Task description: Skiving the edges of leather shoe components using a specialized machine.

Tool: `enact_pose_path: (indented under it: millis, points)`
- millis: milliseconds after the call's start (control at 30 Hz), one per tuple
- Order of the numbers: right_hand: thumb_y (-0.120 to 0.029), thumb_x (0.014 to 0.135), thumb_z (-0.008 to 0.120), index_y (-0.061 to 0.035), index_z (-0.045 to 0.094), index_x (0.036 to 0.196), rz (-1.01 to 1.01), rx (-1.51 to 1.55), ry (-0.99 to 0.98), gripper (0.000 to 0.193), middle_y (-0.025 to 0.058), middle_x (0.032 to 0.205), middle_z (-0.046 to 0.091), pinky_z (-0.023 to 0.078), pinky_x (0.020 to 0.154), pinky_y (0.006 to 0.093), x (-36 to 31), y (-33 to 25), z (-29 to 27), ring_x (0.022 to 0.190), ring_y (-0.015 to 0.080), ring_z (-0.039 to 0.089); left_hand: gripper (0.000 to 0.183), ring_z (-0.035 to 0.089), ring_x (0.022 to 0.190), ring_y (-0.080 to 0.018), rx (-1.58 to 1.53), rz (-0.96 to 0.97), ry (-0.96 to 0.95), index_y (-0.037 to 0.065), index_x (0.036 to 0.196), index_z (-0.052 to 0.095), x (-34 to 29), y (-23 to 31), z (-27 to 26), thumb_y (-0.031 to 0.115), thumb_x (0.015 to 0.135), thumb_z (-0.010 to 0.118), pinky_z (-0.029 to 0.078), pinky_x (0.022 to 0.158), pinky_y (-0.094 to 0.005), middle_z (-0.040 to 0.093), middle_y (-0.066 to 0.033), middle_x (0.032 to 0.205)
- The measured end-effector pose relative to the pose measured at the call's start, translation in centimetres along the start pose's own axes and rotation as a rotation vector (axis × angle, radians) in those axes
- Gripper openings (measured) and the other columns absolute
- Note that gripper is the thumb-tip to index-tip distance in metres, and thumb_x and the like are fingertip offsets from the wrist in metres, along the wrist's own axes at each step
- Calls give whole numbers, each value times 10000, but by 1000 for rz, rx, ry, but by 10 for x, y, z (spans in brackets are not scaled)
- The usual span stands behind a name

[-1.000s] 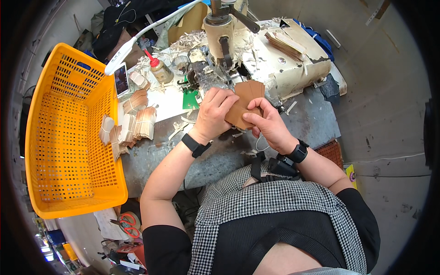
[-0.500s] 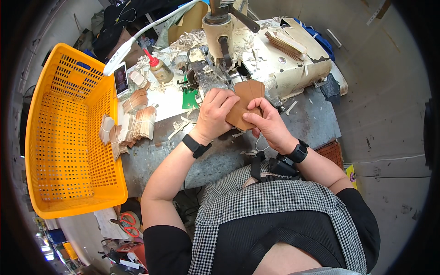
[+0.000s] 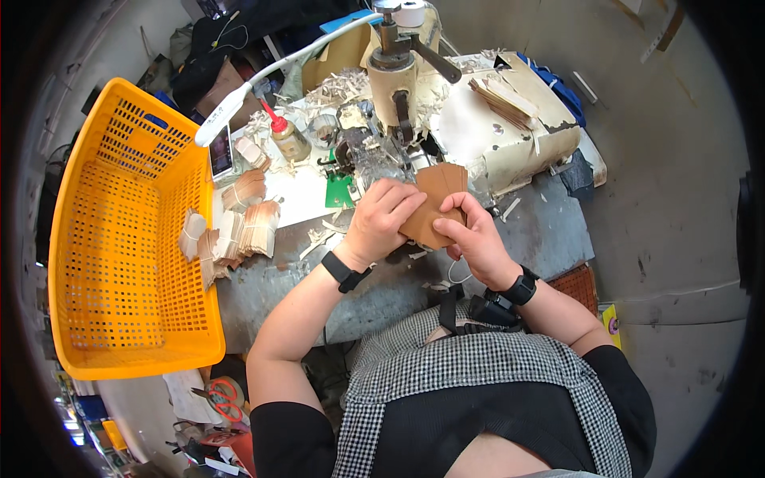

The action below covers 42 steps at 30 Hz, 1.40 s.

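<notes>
Brown leather pieces point(image 3: 441, 185), thin and slightly fanned, are held between my two hands over the near edge of the machine. My left hand point(image 3: 384, 218) grips their left side, its fingertips curled over the edge. On the right, my right hand point(image 3: 473, 236) pinches the stack with the thumb on top and the other fingers bent round it. Just beyond the stack stands a cream machine point(image 3: 393, 89) with a dark lever, its working parts partly hidden by my hands and the leather.
A yellow perforated basket point(image 3: 213, 307) stands at the left. Beside it lie banded bundles point(image 3: 259, 227) of pieces. A red-tipped bottle point(image 3: 288, 139), a phone point(image 3: 221, 153), a white lamp point(image 3: 221, 118) and pale scraps point(image 3: 343, 86) surround the machine. More brown pieces point(image 3: 500, 105) rest at right.
The whole view has shifted, so the machine and bench appear slightly lower and to the right. Both hands keep hold of the leather pieces, with little change in grip.
</notes>
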State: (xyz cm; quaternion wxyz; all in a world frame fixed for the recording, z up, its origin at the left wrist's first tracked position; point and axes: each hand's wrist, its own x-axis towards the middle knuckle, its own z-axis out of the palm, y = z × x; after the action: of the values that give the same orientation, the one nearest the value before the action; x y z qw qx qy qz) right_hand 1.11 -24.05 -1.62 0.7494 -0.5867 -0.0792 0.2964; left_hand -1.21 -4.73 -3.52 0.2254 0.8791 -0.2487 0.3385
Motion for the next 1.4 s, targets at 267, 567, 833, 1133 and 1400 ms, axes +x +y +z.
enact_pose_path:
  millis: [267,567,833,1133,1400]
  points:
    - [-116,874,636,-123,492,1017,1,-10,-12,203,-38,803,523,317,454,190,0,-3,3,579,28,432,441,606,886,-257,55,14,-4,35,1017,658,1,-1,-6,70,580,706,526,764,-354,650,-70,988]
    - [-124,855,664,-109,494,1004,-22,17,10,227,-33,743,506,321,425,187,1,-1,2,509,29,410,437,616,899,-263,20,-5,-38,39,1017,666,2,0,-7,36,581,696,527,774,-356,657,-74,989]
    - [-92,873,633,-127,495,1014,-38,35,9,201,-41,815,516,310,449,183,-4,-5,0,569,27,425,510,630,950,-276,3,61,-125,22,1071,634,7,-1,-18,12,563,680,542,811,-364,659,-102,1043]
    - [-113,890,640,-125,490,1006,-37,10,20,189,-34,825,520,339,455,189,-7,-4,3,580,30,447,457,654,901,-264,39,92,-107,34,1046,654,5,-5,-18,62,595,719,552,758,-353,671,-95,998]
    - [-148,881,678,-99,476,1004,-36,21,-4,242,-25,735,533,357,430,189,-3,-3,9,509,33,458,479,631,936,-262,41,113,-138,20,1048,634,6,-12,-26,49,574,694,546,798,-355,651,-98,1023]
